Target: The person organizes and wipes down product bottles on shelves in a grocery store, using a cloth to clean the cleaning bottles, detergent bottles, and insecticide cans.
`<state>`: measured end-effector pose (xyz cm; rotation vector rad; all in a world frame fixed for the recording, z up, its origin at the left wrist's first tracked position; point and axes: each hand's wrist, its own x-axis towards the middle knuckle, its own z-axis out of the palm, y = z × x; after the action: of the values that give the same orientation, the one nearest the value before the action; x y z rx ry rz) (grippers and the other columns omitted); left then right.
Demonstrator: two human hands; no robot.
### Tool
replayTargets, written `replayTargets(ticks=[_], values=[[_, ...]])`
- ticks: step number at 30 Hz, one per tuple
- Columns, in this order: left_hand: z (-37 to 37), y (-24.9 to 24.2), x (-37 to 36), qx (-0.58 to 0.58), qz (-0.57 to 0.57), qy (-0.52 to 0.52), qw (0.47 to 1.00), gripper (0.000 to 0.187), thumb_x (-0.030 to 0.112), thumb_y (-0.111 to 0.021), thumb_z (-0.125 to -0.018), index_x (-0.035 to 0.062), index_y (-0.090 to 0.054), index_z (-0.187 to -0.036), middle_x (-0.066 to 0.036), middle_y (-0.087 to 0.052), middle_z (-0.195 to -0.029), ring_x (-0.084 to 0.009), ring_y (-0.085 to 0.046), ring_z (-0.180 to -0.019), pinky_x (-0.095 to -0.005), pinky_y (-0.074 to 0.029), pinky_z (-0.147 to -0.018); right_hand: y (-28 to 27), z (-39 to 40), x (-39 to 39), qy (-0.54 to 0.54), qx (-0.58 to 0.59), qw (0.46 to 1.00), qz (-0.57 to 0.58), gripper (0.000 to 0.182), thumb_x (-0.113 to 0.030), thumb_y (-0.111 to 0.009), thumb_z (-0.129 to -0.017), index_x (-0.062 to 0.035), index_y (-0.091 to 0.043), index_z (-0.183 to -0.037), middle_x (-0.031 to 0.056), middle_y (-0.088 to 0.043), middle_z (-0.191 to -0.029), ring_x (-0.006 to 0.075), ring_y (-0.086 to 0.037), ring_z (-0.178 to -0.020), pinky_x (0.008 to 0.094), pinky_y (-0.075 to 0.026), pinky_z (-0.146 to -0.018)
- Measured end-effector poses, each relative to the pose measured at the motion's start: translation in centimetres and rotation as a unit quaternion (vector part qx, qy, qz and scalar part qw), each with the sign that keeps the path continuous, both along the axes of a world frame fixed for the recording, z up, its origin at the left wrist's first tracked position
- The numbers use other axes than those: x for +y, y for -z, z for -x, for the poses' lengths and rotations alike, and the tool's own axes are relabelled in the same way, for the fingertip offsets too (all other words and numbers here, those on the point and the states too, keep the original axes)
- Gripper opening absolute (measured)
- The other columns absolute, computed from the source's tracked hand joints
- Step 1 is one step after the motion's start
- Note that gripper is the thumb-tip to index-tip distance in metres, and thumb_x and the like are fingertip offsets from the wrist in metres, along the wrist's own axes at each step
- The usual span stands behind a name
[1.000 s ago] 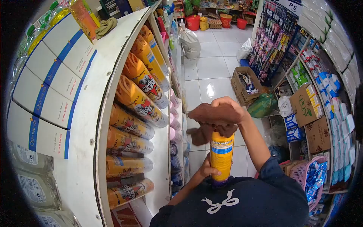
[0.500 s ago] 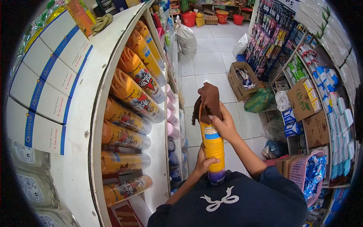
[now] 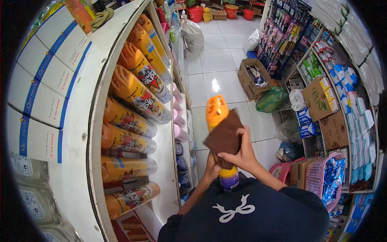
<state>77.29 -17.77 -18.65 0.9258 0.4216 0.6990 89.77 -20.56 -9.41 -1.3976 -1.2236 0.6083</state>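
Note:
An orange-capped spray can (image 3: 217,108) with a yellow body and purple base stands upright before my chest. My left hand (image 3: 211,167) is closed around its lower part, partly hidden behind the cloth. A brown cloth (image 3: 224,135) covers the middle of the can, and my right hand (image 3: 243,154) grips it against the can's side with the thumb in front. Most of the label is hidden under the cloth.
Similar orange spray cans (image 3: 142,98) line the white shelf (image 3: 165,187) on my left, below stacked white boxes (image 3: 48,86). To the right are a pink basket (image 3: 316,177), a cardboard box (image 3: 244,82) and a green bag (image 3: 272,99) beside stocked shelves.
The cloth and my right hand have slid from the can's top down to its middle, uncovering the orange cap. The view has shifted slightly.

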Motion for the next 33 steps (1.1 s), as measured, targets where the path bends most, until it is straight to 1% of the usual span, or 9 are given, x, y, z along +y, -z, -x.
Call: replayTargets(ticks=[2, 11, 18, 19, 22, 26, 29, 31, 33], values=[[-0.6, -1.1, 0.1, 0.032, -0.008, 0.012, 0.999, 0.07, 0.014, -0.06, -0.059, 0.0024, -0.028, -0.12, -0.008, -0.047, -0.104, -0.015, -0.052, -0.091, -0.0264, -0.044, -0.078, 0.9, -0.4, 0.8, -0.008, 0.106, 0.994, 0.02, 0.086, -0.018, -0.076, -0.057, -0.0028, -0.019, -0.12, 0.013, -0.035, -0.114, 0.0209, -0.037, -0.109, 0.0339, -0.029, -0.094], [-2.3, -4.3, 0.7, -0.337, 0.139, 0.342, 0.866, 0.071, 0.012, -0.062, -0.052, 0.0001, -0.036, -0.116, -0.017, -0.052, -0.1, -0.0275, -0.054, -0.089, -0.037, -0.043, -0.082, -4.1, -3.6, 3.1, -0.354, 0.502, 0.788, 0.044, 0.078, -0.027, -0.068, -0.06, -0.0008, -0.032, -0.123, 0.0145, -0.048, -0.115, 0.0244, -0.049, -0.105, 0.0369, -0.037, -0.092], [0.4, 1.6, -0.2, -0.159, 0.173, 0.129, 0.963, 0.068, 0.022, -0.06, -0.062, -0.0024, -0.032, -0.119, -0.024, -0.049, -0.104, -0.0339, -0.051, -0.096, -0.0415, -0.044, -0.079, 6.7, -2.5, 6.2, -0.411, 0.699, 0.584, 0.025, 0.065, -0.034, -0.062, -0.069, 0.0002, -0.038, -0.119, 0.0165, -0.052, -0.11, 0.0268, -0.054, -0.097, 0.0377, -0.045, -0.085], [0.8, 1.0, 0.3, -0.12, 0.175, 0.088, 0.973, 0.069, 0.023, -0.06, -0.063, -0.0028, -0.031, -0.12, -0.025, -0.049, -0.105, -0.0349, -0.05, -0.098, -0.0421, -0.044, -0.079, 6.4, -2.0, 5.4, -0.356, 0.655, 0.666, 0.032, 0.066, -0.036, -0.061, -0.069, 0.0001, -0.038, -0.12, 0.0159, -0.051, -0.112, 0.0263, -0.053, -0.099, 0.0382, -0.043, -0.086], [3.5, -1.2, 1.4, 0.149, 0.04, 0.122, 0.98, 0.052, 0.027, -0.053, -0.078, -0.0021, -0.038, -0.118, -0.014, -0.05, -0.11, -0.0243, -0.055, -0.09, -0.0333, -0.042, -0.082, 8.1, -1.3, 3.4, -0.36, 0.641, 0.667, 0.126, 0.067, -0.036, -0.062, -0.069, -0.0002, -0.038, -0.12, 0.0153, -0.05, -0.114, 0.0258, -0.051, -0.102, 0.038, -0.04, -0.09], [5.6, -8.0, 4.7, 0.617, -0.088, 0.226, 0.749, 0.052, 0.035, -0.051, -0.082, -0.0028, -0.041, -0.116, -0.012, -0.052, -0.107, -0.0191, -0.053, -0.092, -0.0287, -0.039, -0.085, 12.3, -1.4, 1.5, -0.371, 0.667, 0.588, 0.267, 0.07, -0.034, -0.064, -0.069, -0.0004, -0.035, -0.122, 0.0131, -0.048, -0.116, 0.0235, -0.047, -0.106, 0.0359, -0.037, -0.092], [7.6, -5.5, 5.6, 0.258, -0.175, -0.101, 0.945, 0.046, 0.029, -0.052, -0.082, -0.0019, -0.041, -0.115, -0.014, -0.053, -0.105, -0.02, -0.056, -0.085, -0.0291, -0.043, -0.079, 12.3, -1.0, -0.7, -0.376, 0.531, 0.688, 0.321, 0.071, -0.032, -0.065, -0.069, -0.0004, -0.033, -0.123, 0.0123, -0.047, -0.117, 0.0225, -0.046, -0.106, 0.0348, -0.036, -0.092], [5.2, -6.7, 6.9, 0.176, -0.183, -0.245, 0.936, 0.047, 0.03, -0.051, -0.08, -0.0005, -0.042, -0.113, -0.018, -0.053, -0.103, -0.0234, -0.057, -0.084, -0.0342, -0.048, -0.07, 12.1, -1.0, -2.4, -0.389, 0.397, 0.75, 0.357, 0.072, -0.032, -0.065, -0.069, -0.0004, -0.032, -0.124, 0.0119, -0.046, -0.117, 0.0218, -0.045, -0.107, 0.034, -0.036, -0.092], [2.6, -7.3, 7.9, 0.113, -0.068, -0.205, 0.97, 0.046, 0.025, -0.052, -0.078, -0.0024, -0.04, -0.112, -0.019, -0.054, -0.098, -0.0249, -0.058, -0.08, -0.0349, -0.05, -0.063, 12.2, -0.9, -4.1, -0.41, 0.325, 0.762, 0.383, 0.073, -0.031, -0.066, -0.069, -0.0004, -0.031, -0.124, 0.0114, -0.045, -0.118, 0.0212, -0.044, -0.107, 0.0333, -0.035, -0.092]])
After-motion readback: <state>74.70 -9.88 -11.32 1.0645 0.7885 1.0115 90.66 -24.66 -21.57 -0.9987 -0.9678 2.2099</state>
